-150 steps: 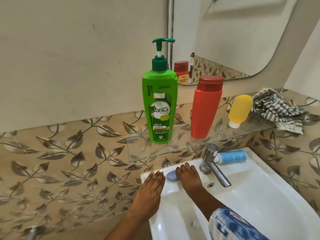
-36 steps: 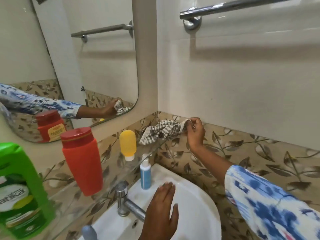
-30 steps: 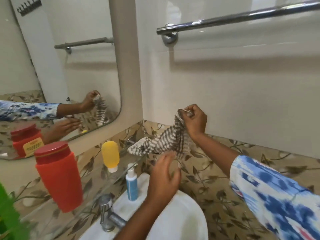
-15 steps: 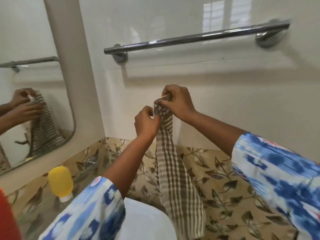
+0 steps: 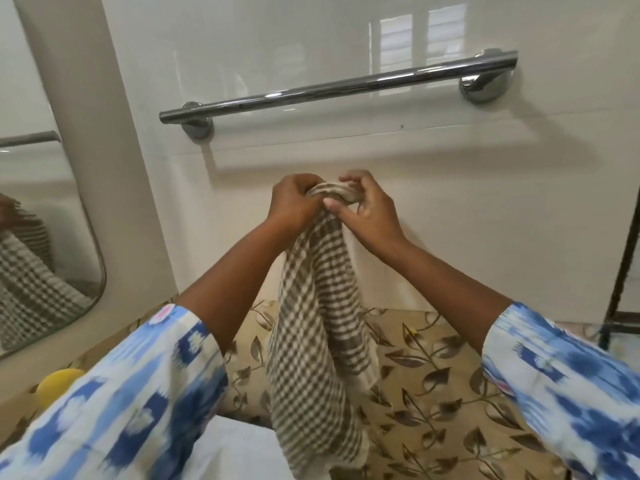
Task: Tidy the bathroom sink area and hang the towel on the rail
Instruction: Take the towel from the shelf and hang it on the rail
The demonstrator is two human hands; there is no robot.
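A brown and white checked towel (image 5: 317,344) hangs down in front of the wall, bunched at its top edge. My left hand (image 5: 292,206) and my right hand (image 5: 367,211) both grip that top edge, close together, knuckles almost touching. The chrome towel rail (image 5: 336,87) runs across the white wall above my hands, slanting up to the right, with nothing on it. The towel's lower end dangles over the corner of the white sink (image 5: 239,452).
A mirror (image 5: 38,237) at the left reflects the towel. A yellow bottle (image 5: 57,381) peeks out by my left sleeve. Leaf-patterned tiles (image 5: 426,386) line the lower wall. A dark metal stand (image 5: 623,271) rises at the right edge.
The towel was lifted off the glass shelf by my right hand, my left hand joined it, and both hands have raised it toward the rail. My view has swung right and up.
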